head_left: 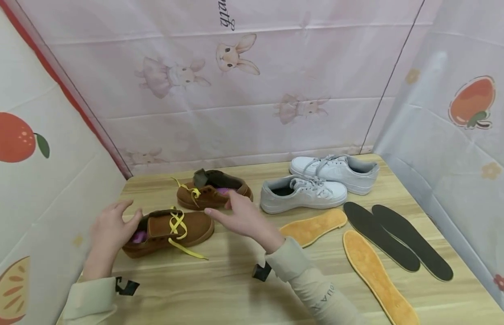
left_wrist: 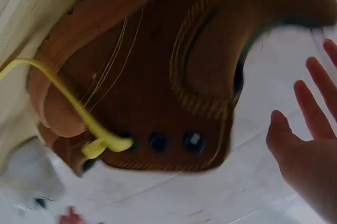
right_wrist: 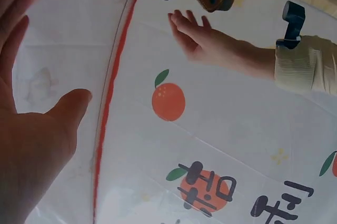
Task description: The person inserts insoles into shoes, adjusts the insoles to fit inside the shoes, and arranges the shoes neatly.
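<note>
Two brown shoes with yellow laces stand at the left of the table. My left hand (head_left: 111, 228) hovers at the heel of the nearer brown shoe (head_left: 166, 232), thumb by its opening. In the left wrist view that shoe (left_wrist: 152, 76) looms large, apart from the hand's spread fingers. Over the gap between the shoes and a white pair is my right hand (head_left: 245, 214), thumb pointing left and nothing held. It partly covers the heel side of the farther brown shoe (head_left: 207, 196). Something purple (head_left: 140, 236) shows inside both brown shoes.
A white sneaker (head_left: 304, 194) and its mate (head_left: 337, 171) stand at the back right. An orange insole (head_left: 316, 225) and another orange insole (head_left: 375, 275) lie in front, beside a black insole (head_left: 381, 237) and a second black insole (head_left: 414, 243). Printed curtains surround the table.
</note>
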Tool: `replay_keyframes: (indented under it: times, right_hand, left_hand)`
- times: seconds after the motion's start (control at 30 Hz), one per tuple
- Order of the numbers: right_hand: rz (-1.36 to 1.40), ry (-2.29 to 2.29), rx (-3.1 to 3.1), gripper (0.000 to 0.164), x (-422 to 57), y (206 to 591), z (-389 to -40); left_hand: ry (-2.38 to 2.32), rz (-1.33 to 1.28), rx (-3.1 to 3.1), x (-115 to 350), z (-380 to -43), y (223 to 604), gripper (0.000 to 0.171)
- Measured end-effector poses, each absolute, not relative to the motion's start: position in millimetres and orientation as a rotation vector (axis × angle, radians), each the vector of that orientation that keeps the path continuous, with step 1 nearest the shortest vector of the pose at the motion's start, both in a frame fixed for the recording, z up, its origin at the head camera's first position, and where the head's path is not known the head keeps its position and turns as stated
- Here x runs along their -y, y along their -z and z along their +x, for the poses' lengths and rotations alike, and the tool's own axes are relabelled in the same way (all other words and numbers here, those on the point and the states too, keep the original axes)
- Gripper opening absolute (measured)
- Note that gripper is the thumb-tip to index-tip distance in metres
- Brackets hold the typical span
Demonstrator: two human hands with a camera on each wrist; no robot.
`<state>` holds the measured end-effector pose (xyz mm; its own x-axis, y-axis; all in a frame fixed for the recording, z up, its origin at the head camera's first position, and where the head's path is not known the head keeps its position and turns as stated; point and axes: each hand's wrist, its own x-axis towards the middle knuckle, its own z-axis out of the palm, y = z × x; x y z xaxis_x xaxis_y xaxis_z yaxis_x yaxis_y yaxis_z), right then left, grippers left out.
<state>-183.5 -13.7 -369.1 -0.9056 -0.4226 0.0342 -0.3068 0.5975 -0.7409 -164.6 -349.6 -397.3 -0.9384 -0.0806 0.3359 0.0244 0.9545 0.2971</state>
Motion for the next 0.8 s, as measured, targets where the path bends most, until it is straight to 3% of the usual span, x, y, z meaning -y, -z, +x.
replay_keyframes:
  times: [0.13, 0.27, 0.5, 0.8]
  right_hand:
    - [-0.595, 1.355, -2.605, 0.057, 25.5, 381.0, -188.6]
    - [-0.524, 1.528, -2.472, 0.045, 39.7, 393.5, -193.3]
    - [-0.356, 1.706, -2.142, 0.056, 68.1, 415.3, -196.6]
    - [-0.261, 1.741, -1.853, 0.055, 113.1, 441.0, -180.6]
  left_hand:
    - [0.591, 0.156, 2.877, 368.1, -164.3, 411.4, 0.062]
    - [0.656, 0.175, 2.875, 377.1, -164.5, 422.0, 0.06]
    - [0.689, 0.232, 2.842, 379.3, -163.1, 430.3, 0.04]
    - [0.626, 0.324, 2.914, 379.4, -168.0, 434.0, 0.041]
